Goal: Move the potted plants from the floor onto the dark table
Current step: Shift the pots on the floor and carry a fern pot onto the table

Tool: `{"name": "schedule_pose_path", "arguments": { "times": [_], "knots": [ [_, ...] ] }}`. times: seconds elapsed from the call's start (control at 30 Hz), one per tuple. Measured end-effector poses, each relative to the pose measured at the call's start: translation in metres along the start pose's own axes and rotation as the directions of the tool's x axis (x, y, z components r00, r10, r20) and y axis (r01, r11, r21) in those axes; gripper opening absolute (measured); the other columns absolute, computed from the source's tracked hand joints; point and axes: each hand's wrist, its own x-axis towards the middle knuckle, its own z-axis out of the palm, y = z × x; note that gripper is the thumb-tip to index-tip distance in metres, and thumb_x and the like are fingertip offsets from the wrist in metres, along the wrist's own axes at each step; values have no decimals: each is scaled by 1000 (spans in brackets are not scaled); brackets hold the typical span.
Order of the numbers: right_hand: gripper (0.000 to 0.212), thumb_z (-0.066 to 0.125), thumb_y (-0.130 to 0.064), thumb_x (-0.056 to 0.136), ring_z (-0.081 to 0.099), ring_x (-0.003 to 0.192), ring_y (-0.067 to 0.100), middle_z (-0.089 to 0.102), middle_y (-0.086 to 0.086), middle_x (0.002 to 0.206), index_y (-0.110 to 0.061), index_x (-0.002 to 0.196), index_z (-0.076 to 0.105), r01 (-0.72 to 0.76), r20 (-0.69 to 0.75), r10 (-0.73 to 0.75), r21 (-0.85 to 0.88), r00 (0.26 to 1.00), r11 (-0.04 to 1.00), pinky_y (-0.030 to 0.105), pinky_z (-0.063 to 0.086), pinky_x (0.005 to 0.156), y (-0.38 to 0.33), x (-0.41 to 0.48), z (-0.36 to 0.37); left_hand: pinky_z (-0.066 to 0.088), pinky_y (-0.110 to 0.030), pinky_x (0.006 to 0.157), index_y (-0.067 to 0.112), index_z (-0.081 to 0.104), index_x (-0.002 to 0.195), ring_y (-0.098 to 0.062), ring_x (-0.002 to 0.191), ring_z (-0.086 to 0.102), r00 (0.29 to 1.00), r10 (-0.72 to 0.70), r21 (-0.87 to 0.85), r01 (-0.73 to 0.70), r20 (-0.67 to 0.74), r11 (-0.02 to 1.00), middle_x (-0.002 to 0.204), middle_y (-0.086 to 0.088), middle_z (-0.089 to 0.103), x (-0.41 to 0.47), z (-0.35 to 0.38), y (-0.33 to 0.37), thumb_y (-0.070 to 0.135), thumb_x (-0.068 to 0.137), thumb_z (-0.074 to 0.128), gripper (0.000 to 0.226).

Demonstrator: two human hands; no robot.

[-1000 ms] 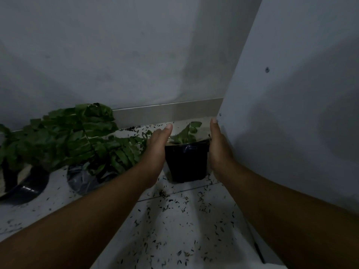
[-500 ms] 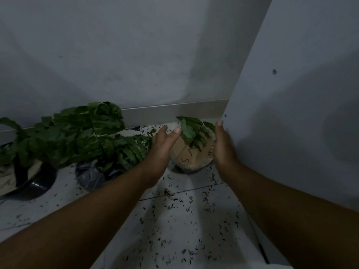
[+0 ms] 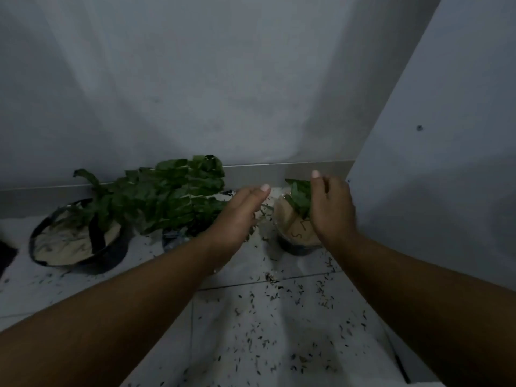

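Observation:
A small dark pot (image 3: 296,237) with a tan cover and a few green leaves (image 3: 299,197) stands on the white floor in the corner. My right hand (image 3: 332,210) lies against the pot's right side, thumb up beside the leaves, fingers loose and not closed around anything. My left hand (image 3: 238,216) hovers a little left of the pot, fingers straight and together, not touching it. A leafy plant (image 3: 167,196) in a dark pot (image 3: 177,237) stands further left. A wide pot (image 3: 75,243) with pale filling stands beyond it.
A white panel (image 3: 435,169) rises close on the right of the small pot. A grey wall with a skirting strip (image 3: 259,171) closes the back. Dark bits litter the tiled floor (image 3: 268,325). A dark object (image 3: 5,256) shows at the left edge.
My view has swung left, bringing the wide pot into sight. My left hand has drawn away from the small pot, and my right hand has lifted higher beside its leaves.

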Motion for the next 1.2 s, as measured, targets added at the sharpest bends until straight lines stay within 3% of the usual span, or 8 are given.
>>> {"name": "schedule_pose_path", "arguments": {
  "times": [0.2, 0.33, 0.53, 0.7, 0.8, 0.93, 1.03, 1.2],
  "knots": [
    [44, 39, -50, 113, 62, 102, 23, 68, 6, 110, -16, 119, 67, 97, 148, -114, 112, 982, 989, 36, 47, 82, -56, -32, 31, 45, -38, 107, 34, 60, 112, -7, 119, 58, 997, 70, 81, -68, -29, 994, 120, 15, 63, -28, -43, 21, 49, 100, 51, 21],
    [33, 42, -44, 114, 58, 85, 12, 65, -1, 97, -19, 111, 63, 149, 241, -184, 155, 953, 977, 31, 42, 72, -91, -52, 49, 42, -42, 113, 21, 51, 144, -15, 129, 54, 992, 101, 145, -90, -74, 985, 141, 3, 58, -44, -76, 29, 56, 94, 55, 61],
    [31, 45, -42, 113, 56, 81, 9, 62, -6, 92, -18, 109, 65, 258, 356, -295, 148, 887, 955, 26, 39, 66, -132, -85, 95, 48, -28, 89, 16, 55, 138, -11, 118, 60, 978, 115, 130, -93, -173, 987, 124, 6, 64, -67, -152, 37, 42, 99, 57, 47],
    [32, 47, -41, 113, 53, 75, 2, 60, -6, 84, -17, 100, 65, 288, 442, -335, 172, 832, 942, 21, 39, 63, -155, -111, 146, 49, -11, 69, 13, 60, 127, 9, 90, 66, 942, 127, 116, -95, -310, 989, 114, 4, 67, -82, -219, 31, 41, 98, 58, 40],
    [33, 47, -41, 113, 56, 78, 5, 63, -6, 86, -16, 102, 66, 245, 484, -316, 206, 816, 948, 25, 40, 65, -163, -126, 175, 48, -23, 81, 14, 56, 136, -1, 104, 62, 923, 116, 148, -65, -366, 987, 127, -2, 64, -91, -251, 25, 52, 88, 62, 61],
    [36, 45, -45, 113, 58, 80, 12, 62, -6, 86, -16, 104, 64, 154, 529, -228, 182, 817, 971, 31, 38, 72, -173, -141, 207, 48, -25, 86, 18, 60, 131, -9, 112, 63, 915, 80, 141, -26, -396, 990, 124, 0, 67, -101, -282, 11, 50, 89, 63, 53],
    [47, 42, -47, 113, 63, 100, 24, 70, 8, 109, -8, 122, 67, 84, 551, -157, 156, 820, 984, 32, 41, 81, -175, -148, 222, 47, -27, 92, 22, 58, 129, -15, 119, 60, 908, 62, 179, 14, -414, 984, 122, 7, 65, -100, -298, -1, 48, 93, 62, 44],
    [63, 39, -52, 112, 55, 142, 35, 58, 16, 156, -6, 153, 51, -40, 591, -10, 72, 806, 997, 36, 41, 108, -169, -159, 252, 33, -41, 116, 19, 34, 156, -24, 143, 39, 859, 9, 261, 145, -512, 955, 160, -5, 36, -92, -317, -31, 64, 86, 57, 85]
  ]
}}
